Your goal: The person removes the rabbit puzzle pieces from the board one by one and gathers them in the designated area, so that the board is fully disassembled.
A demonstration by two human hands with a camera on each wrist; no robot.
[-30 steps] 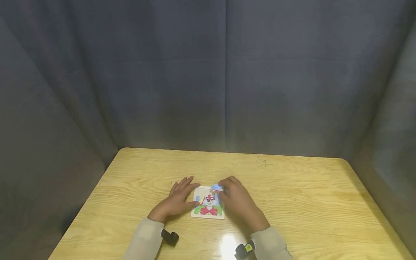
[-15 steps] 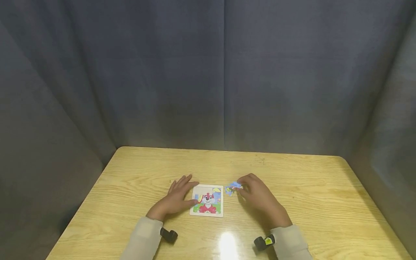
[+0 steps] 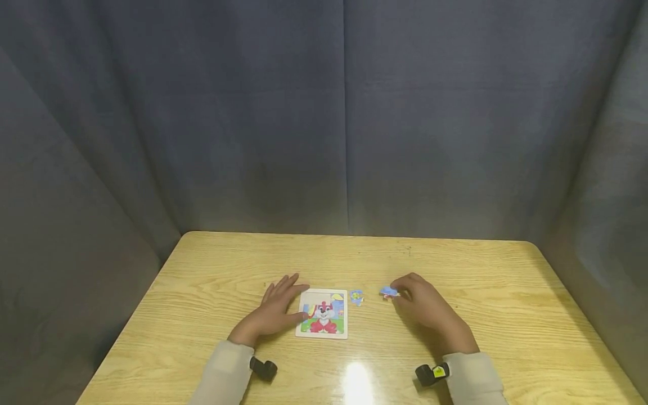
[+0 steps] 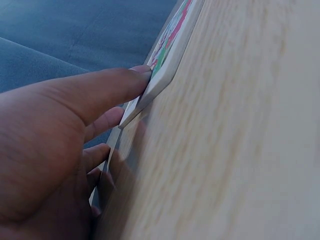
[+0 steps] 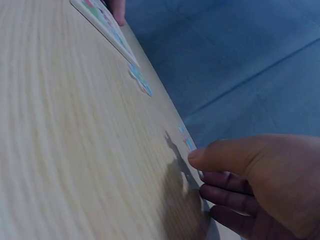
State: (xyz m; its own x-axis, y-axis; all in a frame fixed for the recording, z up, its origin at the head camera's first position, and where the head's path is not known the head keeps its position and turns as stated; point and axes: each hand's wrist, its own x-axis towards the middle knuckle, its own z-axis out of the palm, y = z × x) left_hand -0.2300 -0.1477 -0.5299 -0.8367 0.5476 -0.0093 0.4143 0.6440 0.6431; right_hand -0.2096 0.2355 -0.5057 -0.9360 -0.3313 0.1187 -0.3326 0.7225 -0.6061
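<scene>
A square puzzle board (image 3: pixel 322 336) with a pale rim lies on the table, showing a red-and-white cartoon animal. My left hand (image 3: pixel 273 309) rests at its left side, fingers extended and thumb on the rim; the left wrist view shows the thumb (image 4: pixel 115 87) over the board's edge. Off to the right of the board, my right hand (image 3: pixel 430 306) pinches a blue puzzle piece (image 3: pixel 388 292) between thumb and fingers. In the right wrist view that piece (image 5: pixel 185 136) is held tilted, partly hidden by the thumb. A second puzzle piece (image 3: pixel 356 297), blue and yellow, lies flat between board and right hand.
The wooden table (image 3: pixel 283 253) has rounded far corners. Dark grey curtains (image 3: pixel 253 140) hang behind it and along both sides. A bright glare spot shows on the tabletop nearer the front.
My right hand has moved right with the blue puzzle piece, from over the board's upper right corner to out over the table. The other piece has come into view. My left hand stays put.
</scene>
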